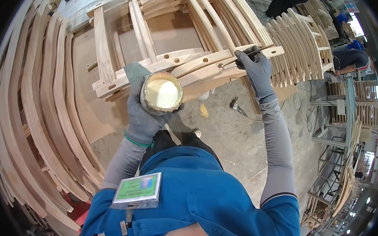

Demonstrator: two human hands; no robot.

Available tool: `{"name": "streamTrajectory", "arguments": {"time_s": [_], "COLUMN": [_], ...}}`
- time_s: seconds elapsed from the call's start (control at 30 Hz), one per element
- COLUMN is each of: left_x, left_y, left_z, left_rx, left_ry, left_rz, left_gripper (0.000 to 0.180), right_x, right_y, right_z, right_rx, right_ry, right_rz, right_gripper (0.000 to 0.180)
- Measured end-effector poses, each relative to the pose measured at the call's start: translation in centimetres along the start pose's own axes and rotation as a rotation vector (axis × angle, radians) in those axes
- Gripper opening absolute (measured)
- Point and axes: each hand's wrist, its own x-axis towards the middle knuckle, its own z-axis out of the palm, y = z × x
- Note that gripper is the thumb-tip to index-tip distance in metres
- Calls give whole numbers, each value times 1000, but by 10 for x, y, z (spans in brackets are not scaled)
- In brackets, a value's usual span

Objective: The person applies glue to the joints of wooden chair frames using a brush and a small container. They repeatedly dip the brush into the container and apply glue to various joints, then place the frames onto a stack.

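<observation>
My left hand (143,119), in a grey glove, is closed around an open round container of creamy white liquid (163,93) that looks like glue. A dark green sheet (136,73) sticks out beside the container on the same hand. My gloved right hand (256,68) is closed on a thin dark stick (230,62), whose low end points at a hole in a pale wooden rail; I cannot tell whether it touches. That rail belongs to a stack of wooden frames (201,66) with slats and round holes, lying in front of me.
Curved wooden pieces (37,98) stand in rows at my left. More stacked frames (295,46) stand at the right. A hammer-like tool (238,106) lies on the concrete floor. Another person (351,60) is at the far right, near metal racks (327,141).
</observation>
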Motion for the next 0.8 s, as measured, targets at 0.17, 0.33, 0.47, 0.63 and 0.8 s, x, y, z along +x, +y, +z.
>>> {"name": "streamTrajectory", "arguments": {"time_s": [0.17,0.33,0.47,0.63,0.8], "left_x": [0,1,2,12,11], "left_y": [10,19,26,34,38], "left_z": [-1,-5,-1,-25,-16], "left_rx": [25,4,19,454,823], "left_ry": [-15,-26,54,92,-165], "left_rz": [57,93,74,257,570], "left_gripper": [56,54,60,60,47], "right_x": [9,0,1,-5,-10], "right_y": [-4,-7,-9,-18,-19], "right_z": [13,25,23,33,17], "right_rx": [-119,-358,-297,-333,-229], "right_ry": [-112,-148,-111,-97,-4], "right_rz": [-198,-405,-306,-277,-199], "right_gripper": [25,23,23,25,21]}}
